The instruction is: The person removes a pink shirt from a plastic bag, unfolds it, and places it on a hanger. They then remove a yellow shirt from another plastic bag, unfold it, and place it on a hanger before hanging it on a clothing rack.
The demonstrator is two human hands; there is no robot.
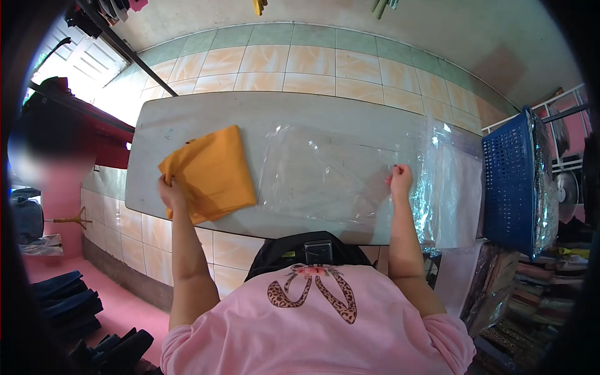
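On the left half of the grey table (312,109) lies a folded orange cloth (215,172). My left hand (169,190) grips its left edge, fingers closed on the fabric. A clear plastic bag (322,172) is spread flat on the table, to the right of the cloth. My right hand (400,179) is closed in a pinch at the right end of this bag, holding its edge. Beyond my right hand, more shiny clear plastic bags (456,187) lie in a stack at the table's right end.
A blue plastic basket (509,181) stands against the table's right end, with folded fabrics (531,294) below it. Dark folded clothes (65,306) sit at the lower left. A rack with hanging garments (112,140) is at the left, and a tiled wall (262,59) runs behind the table.
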